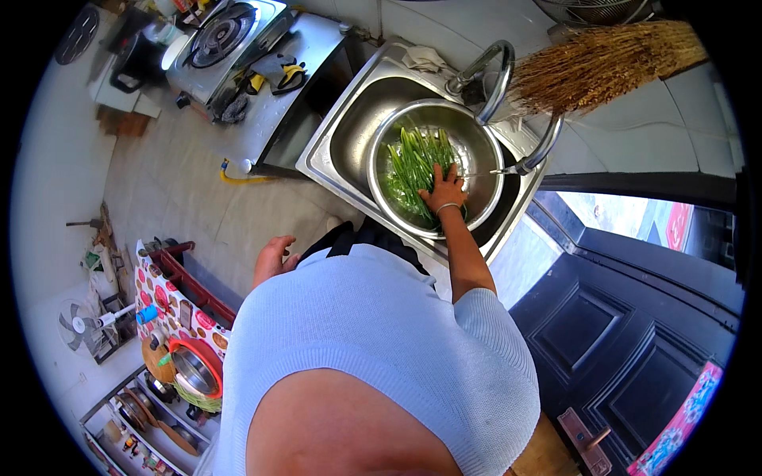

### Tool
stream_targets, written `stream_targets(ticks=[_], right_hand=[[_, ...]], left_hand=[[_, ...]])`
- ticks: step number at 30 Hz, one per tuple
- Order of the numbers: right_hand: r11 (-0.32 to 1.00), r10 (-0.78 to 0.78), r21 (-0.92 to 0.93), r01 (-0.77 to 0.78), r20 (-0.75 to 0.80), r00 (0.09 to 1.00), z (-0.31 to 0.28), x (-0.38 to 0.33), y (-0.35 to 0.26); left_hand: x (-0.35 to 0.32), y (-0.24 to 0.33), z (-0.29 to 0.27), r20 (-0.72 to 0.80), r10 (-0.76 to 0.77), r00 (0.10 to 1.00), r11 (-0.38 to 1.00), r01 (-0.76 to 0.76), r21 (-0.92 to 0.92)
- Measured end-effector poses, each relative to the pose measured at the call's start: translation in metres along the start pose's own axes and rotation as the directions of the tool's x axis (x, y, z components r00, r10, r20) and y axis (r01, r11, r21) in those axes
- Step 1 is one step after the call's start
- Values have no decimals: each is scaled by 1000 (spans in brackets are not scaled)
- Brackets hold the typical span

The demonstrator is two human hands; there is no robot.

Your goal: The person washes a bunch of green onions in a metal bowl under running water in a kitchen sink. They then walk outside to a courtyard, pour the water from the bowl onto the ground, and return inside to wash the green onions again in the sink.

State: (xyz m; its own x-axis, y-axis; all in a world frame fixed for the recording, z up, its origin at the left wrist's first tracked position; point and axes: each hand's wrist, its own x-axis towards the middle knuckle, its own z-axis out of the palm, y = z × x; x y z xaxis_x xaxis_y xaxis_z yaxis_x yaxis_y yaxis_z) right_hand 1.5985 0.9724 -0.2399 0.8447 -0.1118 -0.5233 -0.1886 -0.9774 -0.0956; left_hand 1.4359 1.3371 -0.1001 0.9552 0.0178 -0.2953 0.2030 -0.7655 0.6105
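My right hand [445, 193] reaches into a round steel basin [486, 143] and rests on a bunch of long, thin green vegetables [418, 163]. Its fingers are spread, pressing on the stalks rather than wrapped round them. A bracelet circles that wrist. The basin stands in a steel sink [349, 127], and water glints around the greens. From the right, a curved metal tap [540, 155] points over the basin's rim, with a thin stream at its mouth. Away from the sink, my left hand [274, 258] hangs at my side, fingers loosely apart and holding nothing.
A second curved pipe [500, 83] rises behind the basin, beside a straw broom [603, 67]. Left of the sink is a metal counter [298, 47] with a gas stove [226, 40]. A dark panelled door [587, 325] stands at right; a cloth-covered table [163, 289] lies at left.
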Motion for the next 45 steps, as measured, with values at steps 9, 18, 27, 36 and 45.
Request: stream_targets(ticks=[9,18,27,36,45], right_hand=[[996,85,17,-83,-249,965,6,0,-17],[993,-98,34,112,-275,956,6,15,-11],[958,-274,-1,288,-309,911,14,6,-25],[824,-42,448,346,-560,827,28,53,4],[740,-95,591,320,-379,921,39,7,28]], left_hand=[[-8,-4,3,-27,-38,999,999,38,-18],[-3,1,-4,-16,-20,1000,1000,21,13],[-3,-5,-2,-4,-12,1000,1000,12,10],[-4,-14,-2,-21,17,1000,1000,-18,-6],[0,1,-1,-40,-6,999,1000,6,-8]])
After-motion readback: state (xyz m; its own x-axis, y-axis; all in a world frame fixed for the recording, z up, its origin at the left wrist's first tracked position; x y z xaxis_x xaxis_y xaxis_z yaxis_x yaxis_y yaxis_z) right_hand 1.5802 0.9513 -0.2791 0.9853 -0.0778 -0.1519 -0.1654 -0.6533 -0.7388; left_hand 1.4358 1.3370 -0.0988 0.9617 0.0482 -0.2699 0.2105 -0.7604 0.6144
